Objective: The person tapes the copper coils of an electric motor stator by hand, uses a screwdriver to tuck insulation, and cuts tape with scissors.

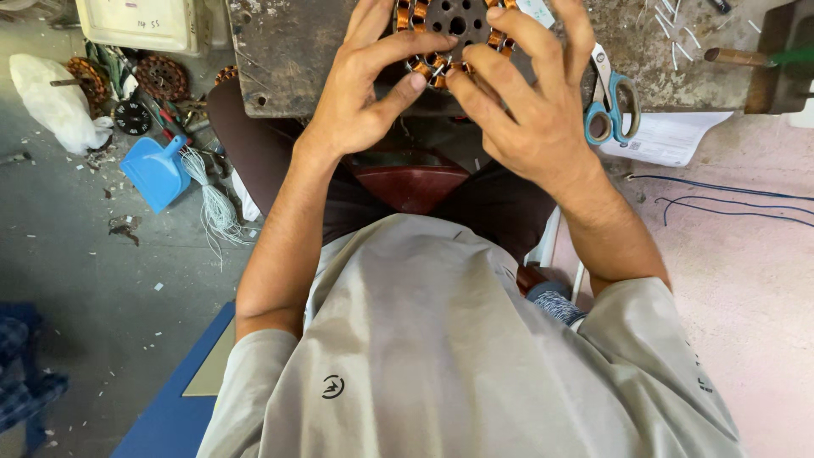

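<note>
Both hands worked the near edge of a round dark metal motor stator wound with copper-coloured coils (449,25), which lay on the worn, stained grey surface (288,51) at the top of the view, partly cut off by the frame; the left hand (365,93) was curled over its left side, thumb and forefinger pinching a coil at the rim; the right hand (530,102) pressed its fingers onto the rim just beside, thumb tip meeting the same spot; the coils in sight appeared already wound and seated, glossy orange wire in tight bundles round a dull perforated core, so the winding judged largely done, with tucking or dressing of the near coils in hand; the far side was hidden, so what was left could not be told; scissors with steel blades and teal plastic handles (612,102) lay just right of the right hand; short white sleeve offcuts (678,38) were scattered on the surface; on the concrete floor to the left, a blue plastic dustpan (157,170), a loose hank of white cord (216,203) and other copper-wound stators (161,76); thin blue wires (729,199) trailed on the right.
</note>
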